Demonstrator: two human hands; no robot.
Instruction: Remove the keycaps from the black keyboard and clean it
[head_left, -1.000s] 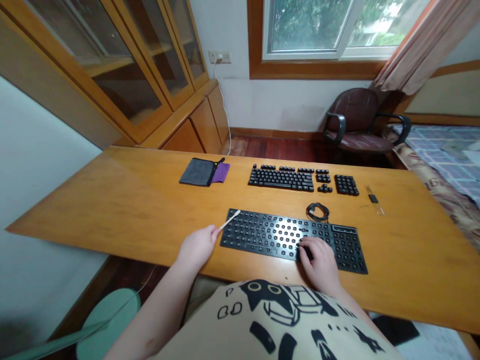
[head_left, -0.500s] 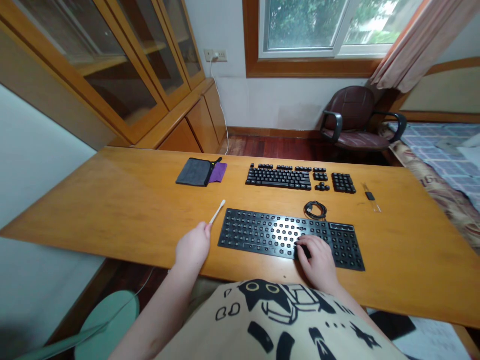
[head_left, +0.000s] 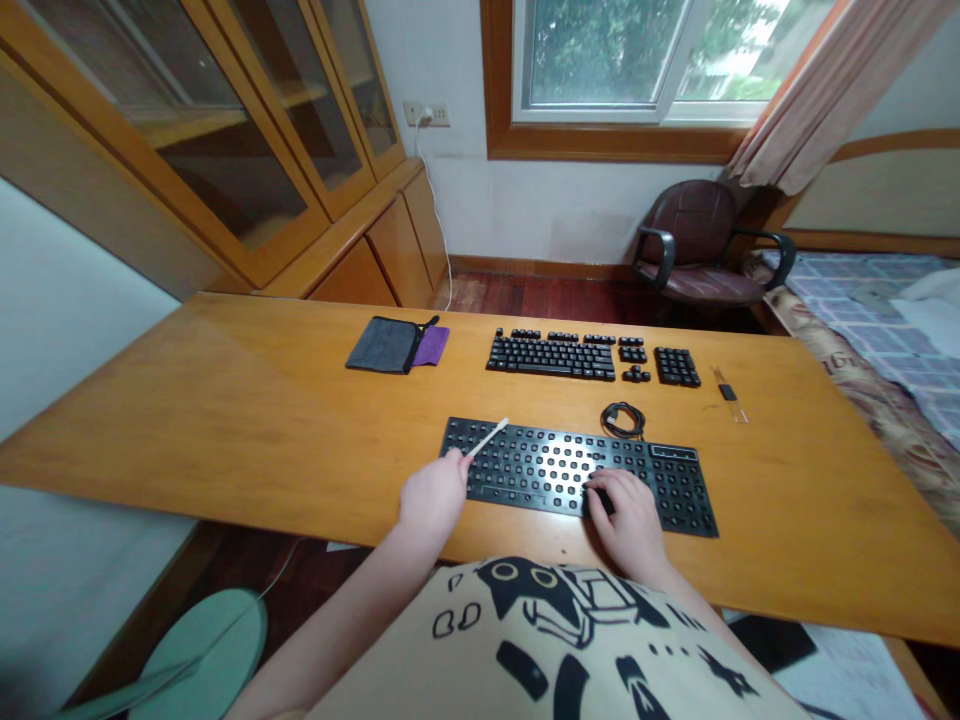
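Observation:
My left hand [head_left: 435,495] is closed around a slim white stick with a thicker tip [head_left: 489,438], which looks like a toothbrush. Its tip points away from me, over the upper left part of a black keyboard [head_left: 525,462] stripped of its keycaps. Whether the tip touches the keyboard, I cannot tell. My right hand [head_left: 626,515] rests on the keyboard's front edge, right of the middle, with curled fingers pressing on it and the thumb near the fingertips. Behind the keyboard lies its coiled black cable [head_left: 622,420].
Black keycaps [head_left: 551,357] lie in keyboard order towards the desk's far edge. Left of them are a grey pouch [head_left: 380,345] and a purple cloth [head_left: 431,346]. A wire tool with a black grip [head_left: 727,393] lies at the right. Beyond the desk [head_left: 225,400] stands a chair [head_left: 686,240].
My left hand has moved right with the white stick, from beside the keyboard to over its left part. My right hand stays on the keyboard. The view has shifted slightly.

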